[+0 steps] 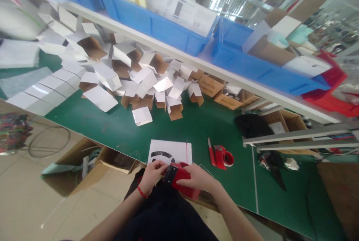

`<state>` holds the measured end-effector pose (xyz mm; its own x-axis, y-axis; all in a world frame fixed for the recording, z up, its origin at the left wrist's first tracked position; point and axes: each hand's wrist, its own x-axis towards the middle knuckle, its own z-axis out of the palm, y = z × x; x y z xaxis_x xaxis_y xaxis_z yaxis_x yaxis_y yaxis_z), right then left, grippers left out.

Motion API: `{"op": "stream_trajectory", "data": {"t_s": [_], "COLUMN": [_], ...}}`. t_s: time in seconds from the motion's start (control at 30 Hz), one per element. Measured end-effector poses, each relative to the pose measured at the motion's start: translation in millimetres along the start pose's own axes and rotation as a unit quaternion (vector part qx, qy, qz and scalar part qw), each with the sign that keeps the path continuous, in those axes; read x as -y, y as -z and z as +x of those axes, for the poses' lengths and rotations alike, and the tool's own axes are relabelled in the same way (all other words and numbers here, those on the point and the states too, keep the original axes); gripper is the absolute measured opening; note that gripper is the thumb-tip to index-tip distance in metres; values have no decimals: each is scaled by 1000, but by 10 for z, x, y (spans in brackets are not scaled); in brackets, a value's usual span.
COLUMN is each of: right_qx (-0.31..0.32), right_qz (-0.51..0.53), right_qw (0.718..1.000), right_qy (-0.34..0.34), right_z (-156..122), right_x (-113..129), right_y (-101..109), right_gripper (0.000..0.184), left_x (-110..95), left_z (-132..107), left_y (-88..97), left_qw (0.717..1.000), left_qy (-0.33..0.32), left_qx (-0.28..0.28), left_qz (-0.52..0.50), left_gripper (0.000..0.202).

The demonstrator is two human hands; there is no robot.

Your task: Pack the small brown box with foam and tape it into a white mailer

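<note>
At the table's near edge my right hand (198, 178) is wrapped round a red tape dispenser (181, 175) with a dark metal front. Close against that front, the fingers of my left hand (153, 173) are pinched together; what they hold, perhaps the tape's end, is too small to make out. Just beyond both hands lies a flat white printed box (171, 149) with a black curved mark and a red line. To its right, a second red tape dispenser (224, 157) rests on the green table (120, 128), beside a red-handled cutter (211, 151).
Several open white cartons (146, 84) are heaped at the back, with a row of closed white boxes (45, 89) at left. Blue bins (168, 31) stand on the shelf (232, 72) above. A metal frame (294, 136) is at right, and an open cardboard box (75, 170) sits on the floor.
</note>
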<state>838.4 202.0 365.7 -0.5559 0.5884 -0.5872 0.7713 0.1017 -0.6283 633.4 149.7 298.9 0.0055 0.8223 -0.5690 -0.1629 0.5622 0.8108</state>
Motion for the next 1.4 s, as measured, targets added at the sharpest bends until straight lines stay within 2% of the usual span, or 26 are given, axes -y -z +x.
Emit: {"op": "stream_trajectory", "data": {"t_s": [0.1,0.17,0.23,0.33,0.4,0.47,0.57,0.67,0.87,1.13,1.27,1.4], "right_qx": [33,60,67,48,37,34,38,47,50,73,66,58], "right_qz": [-7,-5,-16,-43,-37,-27,-26,-27,-39,-14,-18,13], "right_qw": [999,998,996,992,984,976,974,974,975,975,978,975], "right_qy": [-17,-35,-56,-112,-172,-211,-220,-220,-212,-210,-195,-212], "right_z": [165,244,269,206,140,96,94,142,276,378,325,103], "right_x": [-35,-110,-258,-605,-855,-1054,-1206,-1228,-1157,-982,-988,-880], "right_y": [73,176,309,512,613,672,683,645,624,632,574,544], "right_gripper": [36,38,42,45,42,39,40,41,46,42,41,49], "left_x": [53,69,66,42,30,33,67,112,155,156,182,267], "left_z": [60,124,207,352,443,516,583,612,618,517,459,448], "left_y": [16,130,357,816,1077,1228,1272,1261,1370,1469,1451,1417], "left_qw": [999,997,994,985,981,981,981,979,972,969,968,965], "left_qy": [-2,-3,-2,6,13,21,29,30,22,15,17,10], "left_qx": [-48,-75,-112,-169,-189,-192,-190,-199,-236,-245,-249,-249], "left_qz": [0,-7,-18,-32,-37,-37,-33,-27,-7,-9,-36,-85], "left_gripper": [37,36,38,46,50,51,50,48,53,51,51,51]}}
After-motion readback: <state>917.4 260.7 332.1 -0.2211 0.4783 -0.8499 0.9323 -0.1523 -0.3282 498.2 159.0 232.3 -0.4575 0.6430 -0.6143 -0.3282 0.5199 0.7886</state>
